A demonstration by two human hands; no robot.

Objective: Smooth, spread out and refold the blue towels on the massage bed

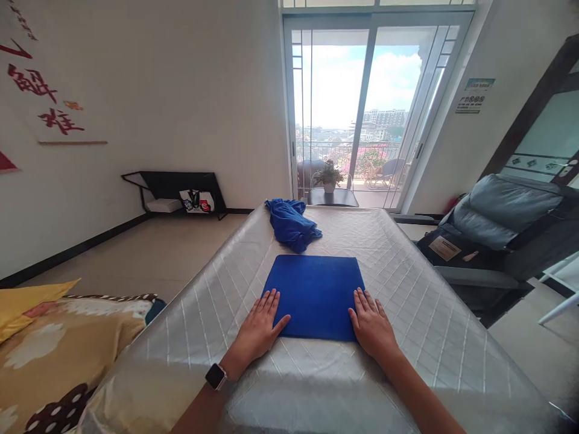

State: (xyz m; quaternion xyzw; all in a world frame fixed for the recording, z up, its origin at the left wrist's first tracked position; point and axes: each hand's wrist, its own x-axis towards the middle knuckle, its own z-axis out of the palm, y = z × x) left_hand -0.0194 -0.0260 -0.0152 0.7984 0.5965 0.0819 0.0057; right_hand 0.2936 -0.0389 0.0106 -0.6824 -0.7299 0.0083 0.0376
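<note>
A flat blue rectangle (315, 296), which looks like folded cloth, lies on the silvery quilted table cover (407, 301). My left hand (262, 323) rests at its left edge, palm down, with the fingers stretched forward and the thumb on the blue surface. At the right edge my right hand (371, 322) lies flat too, its fingers slightly apart. Neither hand grips anything. Beyond the rectangle, near the far left part of the cover, sits a crumpled blue cloth (293, 224).
A grey armchair (493, 217) holding a dark bag stands at the right. Patterned bedding (67, 349) is at the lower left. Past the far edge stand a dark chair (332, 196) with a potted plant (329, 176) and a glass sliding door (362, 108).
</note>
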